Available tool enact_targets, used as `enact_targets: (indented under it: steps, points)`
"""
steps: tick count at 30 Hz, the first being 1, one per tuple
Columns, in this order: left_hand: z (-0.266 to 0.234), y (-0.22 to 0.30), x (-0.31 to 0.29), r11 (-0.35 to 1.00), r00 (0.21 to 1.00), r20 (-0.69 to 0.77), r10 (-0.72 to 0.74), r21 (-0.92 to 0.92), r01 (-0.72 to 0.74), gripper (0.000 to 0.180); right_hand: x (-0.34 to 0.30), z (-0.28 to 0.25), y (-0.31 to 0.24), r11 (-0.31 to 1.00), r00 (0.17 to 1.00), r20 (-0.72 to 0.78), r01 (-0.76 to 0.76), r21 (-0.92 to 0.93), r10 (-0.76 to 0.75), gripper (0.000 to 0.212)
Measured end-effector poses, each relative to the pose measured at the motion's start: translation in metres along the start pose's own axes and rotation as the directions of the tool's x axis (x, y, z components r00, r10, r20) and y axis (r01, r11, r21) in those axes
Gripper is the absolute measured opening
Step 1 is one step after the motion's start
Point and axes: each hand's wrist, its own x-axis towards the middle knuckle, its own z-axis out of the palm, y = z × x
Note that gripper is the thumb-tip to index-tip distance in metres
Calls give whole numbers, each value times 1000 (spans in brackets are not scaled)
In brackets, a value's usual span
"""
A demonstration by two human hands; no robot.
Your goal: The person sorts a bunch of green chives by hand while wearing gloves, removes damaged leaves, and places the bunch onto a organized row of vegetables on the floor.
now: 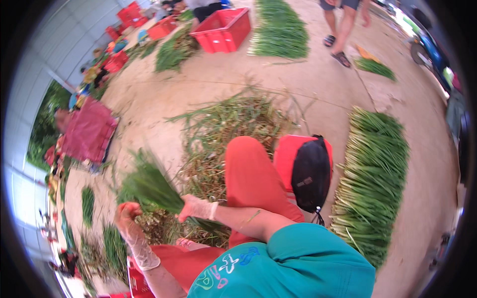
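Head view: green-stalk bunch found in the right hand, over a heap of trimmings

Head camera, sole view examined. The right hand point(191, 207), in a thin pale glove, was closed around a bunch of green stalks point(151, 186). Its grip was wrapped about the stalks, the leafy end fanning toward the upper left and blurred, the other end protruding below the hand. The left hand point(128, 216), similarly gloved, was near the bunch, to its left; its fingers were curled. Whether that grip had hold of anything could not be determined.

The bunch was above the near side of a heap of loose greenish-brown trimmings point(238, 119), which lay on the bare floor point(149, 102). The wearer's red trousers point(248, 169) showed one raised knee against the heap. Just right of the knee, a black drawstring bag point(310, 174) lay against a red object point(285, 156), partly hidden.

Further right, a long row of green stalks point(370, 184) lay side by side, pale ends toward the wearer. Beyond the heap were a red crate point(223, 32) and a second laid row point(280, 30). A standing person's sandalled foot point(342, 58) was recorded right of that row.
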Motion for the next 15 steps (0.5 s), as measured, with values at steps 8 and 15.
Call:
enact_targets:
  steps: [8, 15]
  points:
    - [7, 14, -31, 668, 939, 214, 271, 661, -343, 55, -1, -13, -2, 999, 999, 19, 39, -20, -39, 34]
    - [27, 31, -32, 813, 912, 125, 391, 417, -406, 29, -2, -11, 7, 998, 997, 50, -52, -31, 53, 31]
